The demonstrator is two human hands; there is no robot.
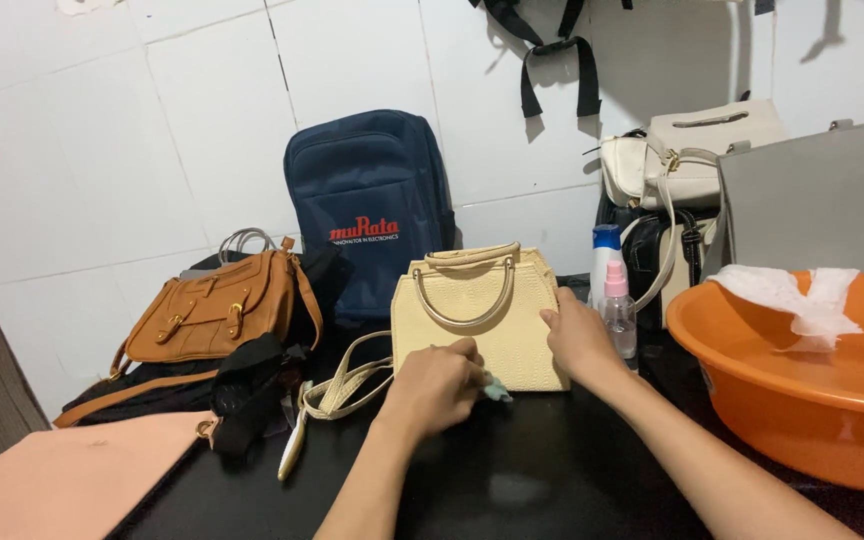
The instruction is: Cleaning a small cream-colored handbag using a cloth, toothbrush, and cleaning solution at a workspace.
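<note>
- Centre of frame, upright on the dark glossy table [512, 480]: cream, croc-textured leather handbag with curved metal-rimmed handles [482, 320].
- Left hand [437, 385] low against the bag's front, fingers curled and pinched on a small pale-green cloth [497, 390] pressed to the leather.
- Right hand [577, 340] on the bag's right edge, fingers pressed together, steadying.
- Loose cream strap [347, 385] trailing lower left of the bag.
- Just right of the bag, close by the right hand: small clear spray bottle with pink cap [619, 315], white bottle with blue cap [605, 255] behind.
- Right edge: round orange plastic basin [802, 400], crumpled white cloth [802, 295] draped over the rim.
- Left: tan buckled leather satchel [217, 310]; flat pink bag [62, 480] in the lower left corner.
- Behind, against the white tiled wall: navy fabric backpack [367, 200]; upper right, stacked white bags [682, 150] and a stiff grey one [812, 200].
</note>
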